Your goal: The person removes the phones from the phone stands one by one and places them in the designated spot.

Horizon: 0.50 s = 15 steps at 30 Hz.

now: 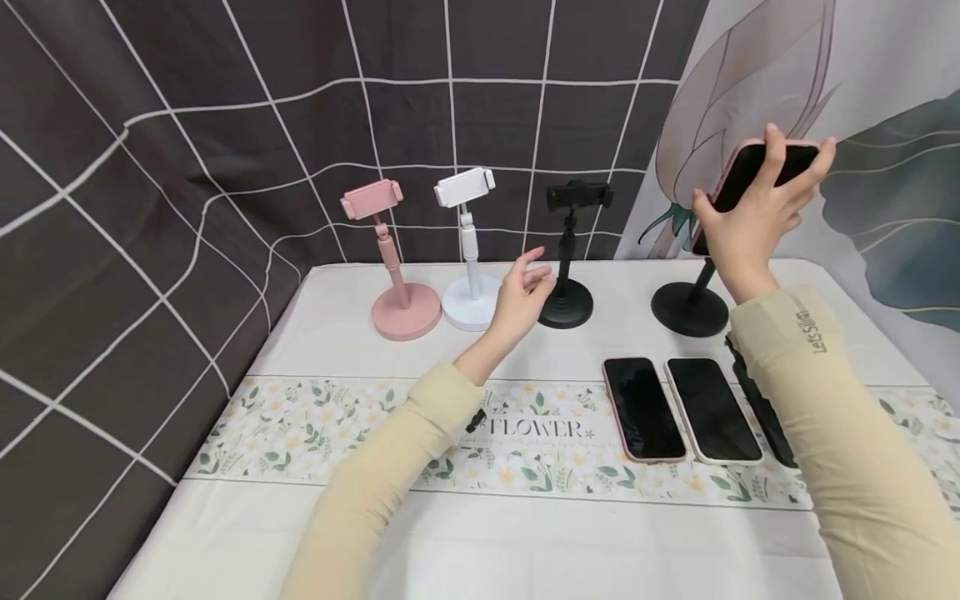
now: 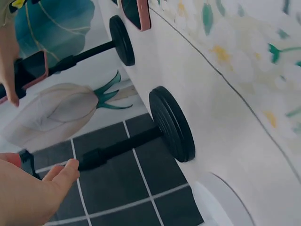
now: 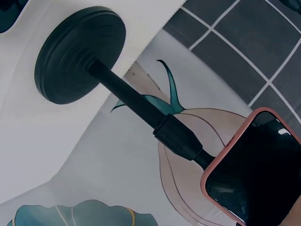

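My right hand [image 1: 753, 221] spreads over a pink-cased phone [image 1: 797, 162] and grips it by its edges, thumb at the left side. That phone sits tilted at the top of the rightmost black phone stand [image 1: 690, 308]; in the right wrist view the stand's neck [image 3: 178, 136] runs up behind the phone's edge. The clamp itself is mostly hidden by the phone. My left hand [image 1: 522, 292], fingers loosely bent with nothing in them, is beside another black phone stand [image 1: 566, 304], whose holder [image 1: 579, 195] carries no phone. Its fingertips overlap that stand in the left wrist view.
To the left stand a pink phone stand [image 1: 406, 312] and a white phone stand [image 1: 471, 302]. Before the right stand lie a pink-cased phone [image 1: 645, 408], a white-cased phone [image 1: 714, 410] and a dark phone [image 1: 761, 408] partly under my sleeve. A grid-patterned curtain [image 1: 405, 50] hangs behind.
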Each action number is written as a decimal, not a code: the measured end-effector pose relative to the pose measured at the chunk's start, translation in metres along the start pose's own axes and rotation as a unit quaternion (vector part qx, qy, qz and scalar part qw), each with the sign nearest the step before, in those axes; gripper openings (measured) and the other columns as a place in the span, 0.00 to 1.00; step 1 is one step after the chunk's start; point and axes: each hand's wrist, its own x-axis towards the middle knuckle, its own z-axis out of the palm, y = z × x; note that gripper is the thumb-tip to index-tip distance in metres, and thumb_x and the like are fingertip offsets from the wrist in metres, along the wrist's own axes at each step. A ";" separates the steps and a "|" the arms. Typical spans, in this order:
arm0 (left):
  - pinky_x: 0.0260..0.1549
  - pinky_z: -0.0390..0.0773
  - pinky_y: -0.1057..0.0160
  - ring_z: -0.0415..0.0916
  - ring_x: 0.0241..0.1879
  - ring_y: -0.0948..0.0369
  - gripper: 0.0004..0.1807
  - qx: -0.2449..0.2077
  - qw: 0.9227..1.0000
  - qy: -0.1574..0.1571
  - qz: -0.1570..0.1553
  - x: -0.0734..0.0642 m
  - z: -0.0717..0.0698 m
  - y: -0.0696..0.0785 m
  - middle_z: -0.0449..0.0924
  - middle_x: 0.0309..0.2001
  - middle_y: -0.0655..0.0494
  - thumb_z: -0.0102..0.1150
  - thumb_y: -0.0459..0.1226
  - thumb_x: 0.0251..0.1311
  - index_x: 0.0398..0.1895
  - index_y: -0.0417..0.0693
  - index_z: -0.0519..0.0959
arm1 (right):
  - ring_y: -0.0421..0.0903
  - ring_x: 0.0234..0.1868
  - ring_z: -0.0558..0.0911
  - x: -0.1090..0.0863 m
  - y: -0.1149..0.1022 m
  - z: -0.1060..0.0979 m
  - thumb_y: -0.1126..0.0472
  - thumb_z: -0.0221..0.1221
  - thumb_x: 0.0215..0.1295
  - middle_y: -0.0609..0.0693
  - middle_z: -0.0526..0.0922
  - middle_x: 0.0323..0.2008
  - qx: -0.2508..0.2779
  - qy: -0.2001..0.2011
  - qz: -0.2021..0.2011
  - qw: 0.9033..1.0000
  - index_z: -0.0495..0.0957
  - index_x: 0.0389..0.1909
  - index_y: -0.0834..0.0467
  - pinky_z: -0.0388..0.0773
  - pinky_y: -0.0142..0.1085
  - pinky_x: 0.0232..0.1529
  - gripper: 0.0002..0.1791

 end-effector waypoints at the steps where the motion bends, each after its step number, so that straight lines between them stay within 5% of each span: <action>1: 0.58 0.71 0.64 0.74 0.58 0.49 0.25 0.005 1.000 -0.004 0.004 0.003 0.005 0.001 0.76 0.55 0.36 0.50 0.28 0.63 0.64 0.39 0.65 | 0.48 0.74 0.40 0.001 0.000 0.000 0.41 0.57 0.59 0.60 0.31 0.73 -0.001 0.000 0.002 1.000 0.47 0.67 0.34 0.40 0.55 0.70 0.39; 10: 0.51 0.73 0.74 0.74 0.59 0.56 0.23 0.061 0.995 -0.077 0.035 0.038 0.083 0.031 0.72 0.61 0.46 0.51 0.33 0.66 0.64 0.49 0.68 | 0.47 0.73 0.44 0.003 0.005 -0.002 0.34 0.47 0.63 0.59 0.36 0.72 0.022 0.038 -0.001 0.999 0.51 0.67 0.36 0.48 0.52 0.69 0.33; 15: 0.47 0.72 0.79 0.76 0.56 0.62 0.23 0.103 0.990 -0.055 0.076 0.059 0.118 0.042 0.74 0.61 0.50 0.49 0.36 0.67 0.65 0.56 0.68 | 0.42 0.70 0.52 0.004 0.010 0.000 0.43 0.44 0.71 0.57 0.47 0.67 0.066 0.101 -0.033 0.992 0.56 0.67 0.49 0.51 0.41 0.69 0.28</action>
